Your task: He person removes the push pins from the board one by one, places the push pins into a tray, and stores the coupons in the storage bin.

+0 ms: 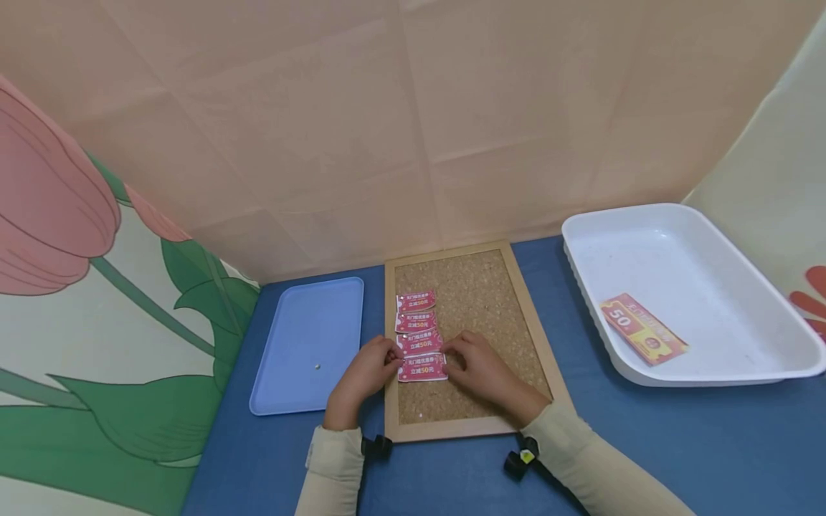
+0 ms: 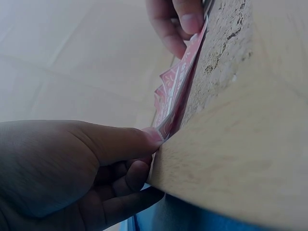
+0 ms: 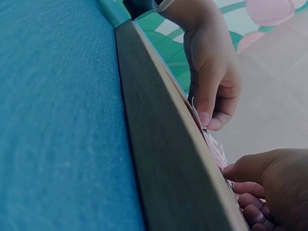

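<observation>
Several pink coupons lie in a column down the left side of a wood-framed cork board (image 1: 490, 301), their edges close or overlapping. At the left end of the lowest coupon (image 1: 422, 368), my left hand (image 1: 369, 371) pinches its upper corner. My right hand (image 1: 485, 371) holds the opposite end between thumb and fingers. In the left wrist view the coupon (image 2: 185, 72) stands slightly off the cork, with the left thumb on its near corner and the right hand (image 2: 171, 19) at its far end. The right wrist view shows both hands at the board's surface; the fingertips partly hide the coupon ends.
A blue tray (image 1: 306, 330) with a tiny object on it lies left of the board. At the right stands a white tray (image 1: 703, 287) holding a larger pink and yellow coupon (image 1: 645, 328). A small pale dot (image 1: 421, 415) shows on the cork near the lower frame.
</observation>
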A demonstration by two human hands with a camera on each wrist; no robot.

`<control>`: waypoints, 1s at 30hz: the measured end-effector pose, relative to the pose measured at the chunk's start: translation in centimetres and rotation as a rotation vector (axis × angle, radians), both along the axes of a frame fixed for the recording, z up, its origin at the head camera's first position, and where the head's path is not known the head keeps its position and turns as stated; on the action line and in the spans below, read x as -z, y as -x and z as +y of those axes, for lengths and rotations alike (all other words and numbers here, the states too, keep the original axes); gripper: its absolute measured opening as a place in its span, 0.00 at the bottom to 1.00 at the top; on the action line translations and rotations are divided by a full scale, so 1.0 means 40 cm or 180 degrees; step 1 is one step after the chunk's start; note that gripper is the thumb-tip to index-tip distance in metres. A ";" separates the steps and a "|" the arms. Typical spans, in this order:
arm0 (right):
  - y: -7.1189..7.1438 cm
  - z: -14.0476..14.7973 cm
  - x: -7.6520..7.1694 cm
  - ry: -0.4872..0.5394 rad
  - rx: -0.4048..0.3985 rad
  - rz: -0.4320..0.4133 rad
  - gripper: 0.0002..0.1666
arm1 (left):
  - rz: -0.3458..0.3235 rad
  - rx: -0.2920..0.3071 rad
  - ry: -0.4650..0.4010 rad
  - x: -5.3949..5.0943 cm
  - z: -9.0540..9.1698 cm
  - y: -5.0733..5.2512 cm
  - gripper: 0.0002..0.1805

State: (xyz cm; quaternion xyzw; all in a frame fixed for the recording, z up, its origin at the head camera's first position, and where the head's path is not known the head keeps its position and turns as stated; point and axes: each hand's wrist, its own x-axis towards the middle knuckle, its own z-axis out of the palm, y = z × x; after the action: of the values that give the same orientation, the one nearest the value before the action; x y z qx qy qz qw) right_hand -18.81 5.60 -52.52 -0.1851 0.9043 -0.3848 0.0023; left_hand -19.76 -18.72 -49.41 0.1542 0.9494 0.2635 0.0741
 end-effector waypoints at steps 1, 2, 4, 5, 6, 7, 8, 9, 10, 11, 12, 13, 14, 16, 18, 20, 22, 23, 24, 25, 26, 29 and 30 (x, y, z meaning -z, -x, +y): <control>0.000 0.000 0.000 0.0004 0.0004 0.0008 0.15 | -0.0010 0.0002 -0.0003 0.000 0.000 0.000 0.03; 0.000 0.000 0.000 0.0004 0.0006 0.0007 0.14 | -0.0020 0.0006 -0.0010 -0.001 -0.001 0.000 0.03; -0.001 0.000 0.001 -0.0004 0.0014 0.0013 0.14 | -0.0038 0.0017 -0.0032 -0.001 -0.002 0.000 0.03; -0.001 0.000 0.001 -0.0012 0.0018 0.0018 0.14 | -0.0049 0.0018 -0.0045 -0.001 -0.002 0.000 0.03; -0.001 0.000 0.001 -0.0022 0.0019 0.0022 0.14 | -0.0054 0.0020 -0.0060 0.000 -0.002 0.000 0.03; -0.001 0.000 0.001 -0.0028 0.0018 0.0030 0.14 | -0.0055 0.0022 -0.0075 0.000 -0.003 0.000 0.03; -0.001 0.000 0.001 -0.0031 0.0011 0.0033 0.14 | -0.0056 0.0024 -0.0092 0.000 -0.004 0.001 0.03; 0.000 0.000 0.002 -0.0031 0.0009 0.0038 0.14 | -0.0056 0.0025 -0.0107 0.001 -0.004 0.001 0.03; 0.000 0.000 0.002 -0.0033 0.0004 0.0046 0.14 | -0.0055 0.0027 -0.0117 0.002 -0.005 0.002 0.03; 0.000 0.001 0.002 -0.0035 -0.0006 0.0055 0.14 | -0.0053 0.0030 -0.0130 0.002 -0.006 0.002 0.03; 0.000 0.000 0.002 -0.0037 -0.0014 0.0066 0.14 | -0.0052 0.0031 -0.0134 0.002 -0.006 0.002 0.03; 0.001 0.000 0.002 -0.0042 -0.0021 0.0079 0.14 | -0.0053 0.0031 -0.0134 0.002 -0.007 0.003 0.03; 0.001 0.000 0.003 -0.0048 -0.0031 0.0093 0.14 | -0.0056 0.0030 -0.0134 0.002 -0.007 0.003 0.03; 0.002 0.000 0.003 -0.0058 -0.0051 0.0122 0.14 | -0.0061 0.0028 -0.0127 0.002 -0.008 0.003 0.03; 0.002 -0.001 0.001 -0.0061 -0.0067 0.0141 0.13 | -0.0068 0.0018 -0.0116 0.002 -0.007 0.003 0.03; 0.001 -0.001 -0.001 -0.0074 -0.0072 0.0154 0.13 | -0.0071 0.0010 -0.0119 0.001 -0.007 0.003 0.03; 0.000 -0.003 -0.002 -0.0095 -0.0067 0.0166 0.12 | -0.0069 0.0004 -0.0118 -0.001 -0.006 0.002 0.03; 0.000 -0.003 -0.003 -0.0096 -0.0064 0.0169 0.12 | -0.0069 0.0000 -0.0114 -0.002 -0.006 0.002 0.03; -0.001 -0.004 -0.003 -0.0103 -0.0058 0.0171 0.11 | -0.0070 -0.0004 -0.0113 -0.002 -0.006 0.001 0.03; -0.001 -0.004 -0.002 -0.0111 -0.0052 0.0177 0.11 | -0.0071 -0.0006 -0.0115 -0.003 -0.006 0.001 0.03; -0.001 -0.004 -0.002 -0.0109 -0.0049 0.0179 0.11 | -0.0070 -0.0007 -0.0114 -0.003 -0.005 0.001 0.03; -0.002 -0.005 0.000 -0.0117 -0.0030 0.0163 0.10 | -0.0072 -0.0005 -0.0120 -0.004 -0.004 0.000 0.03; -0.003 -0.005 0.001 -0.0118 -0.0024 0.0147 0.10 | -0.0071 -0.0005 -0.0126 -0.004 -0.004 -0.001 0.03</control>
State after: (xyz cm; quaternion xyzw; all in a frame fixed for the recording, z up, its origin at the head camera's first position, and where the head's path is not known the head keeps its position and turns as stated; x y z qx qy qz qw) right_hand -18.71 5.39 -52.55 -0.1973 0.9103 -0.3636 -0.0137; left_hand -19.74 -18.89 -49.26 0.1520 0.9432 0.2840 0.0814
